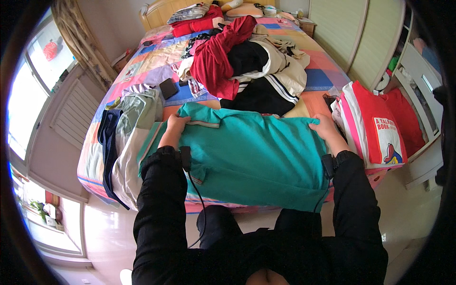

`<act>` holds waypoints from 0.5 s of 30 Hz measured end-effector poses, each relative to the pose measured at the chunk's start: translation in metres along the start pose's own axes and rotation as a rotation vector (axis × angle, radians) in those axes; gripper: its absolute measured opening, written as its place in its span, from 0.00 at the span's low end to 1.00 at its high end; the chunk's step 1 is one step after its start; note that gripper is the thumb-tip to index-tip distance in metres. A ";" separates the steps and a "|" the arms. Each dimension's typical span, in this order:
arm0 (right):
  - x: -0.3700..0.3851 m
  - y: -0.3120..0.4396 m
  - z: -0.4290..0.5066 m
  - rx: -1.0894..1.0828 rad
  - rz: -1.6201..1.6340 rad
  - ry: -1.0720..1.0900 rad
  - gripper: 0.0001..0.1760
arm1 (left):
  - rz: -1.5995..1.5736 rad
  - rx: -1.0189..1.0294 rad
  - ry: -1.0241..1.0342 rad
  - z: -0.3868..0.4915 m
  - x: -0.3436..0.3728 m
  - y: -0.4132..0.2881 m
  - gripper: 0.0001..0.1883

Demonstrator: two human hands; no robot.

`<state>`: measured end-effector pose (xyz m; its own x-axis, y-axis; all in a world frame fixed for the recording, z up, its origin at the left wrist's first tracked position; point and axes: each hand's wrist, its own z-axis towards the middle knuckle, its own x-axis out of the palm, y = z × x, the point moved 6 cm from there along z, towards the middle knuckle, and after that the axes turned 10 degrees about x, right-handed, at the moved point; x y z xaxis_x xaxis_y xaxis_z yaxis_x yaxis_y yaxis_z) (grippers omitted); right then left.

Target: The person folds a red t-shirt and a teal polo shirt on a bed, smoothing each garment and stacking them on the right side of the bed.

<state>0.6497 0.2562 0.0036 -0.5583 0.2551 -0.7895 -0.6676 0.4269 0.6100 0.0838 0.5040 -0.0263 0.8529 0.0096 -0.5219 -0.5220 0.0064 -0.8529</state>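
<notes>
A teal short-sleeved shirt (256,156) with striped sleeve trim is stretched sideways across the front edge of the bed. My left hand (177,128) grips its upper left part, close to a trimmed sleeve. At the other end, my right hand (326,128) pinches the upper right corner between thumb and fingers. The shirt's lower side hangs over the mattress edge, above my knees. Parts of both sets of fingers are hidden behind the cloth.
Light garments and a dark blue strip of cloth (110,153) lie left on the bed (139,67). Beyond the shirt is a heap with red cloth (217,67) and black-and-white clothing (263,92). A dark flat object (168,88) lies nearby. Folded clothes (374,124) are stacked at right.
</notes>
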 end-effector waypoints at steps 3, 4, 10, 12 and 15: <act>-0.011 -0.002 0.003 0.067 -0.001 -0.100 0.19 | 0.160 -0.117 0.093 0.002 0.001 -0.015 0.18; -0.020 -0.002 0.003 0.091 -0.013 -0.205 0.19 | 0.242 -0.166 0.110 0.003 0.001 -0.021 0.17; -0.055 0.003 -0.007 0.047 0.015 -0.493 0.16 | -0.833 0.104 0.055 0.009 -0.003 -0.088 0.07; -0.056 0.000 -0.007 0.051 -0.020 -0.477 0.16 | -0.856 0.076 0.063 0.009 0.003 -0.097 0.06; -0.053 -0.008 -0.005 0.072 -0.006 -0.457 0.16 | -0.767 0.028 0.061 0.007 0.006 -0.104 0.06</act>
<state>0.6825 0.2350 0.0410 -0.2691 0.6018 -0.7519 -0.6250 0.4849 0.6118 0.1431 0.5099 0.0593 0.9745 -0.0630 0.2154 0.2167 0.0147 -0.9761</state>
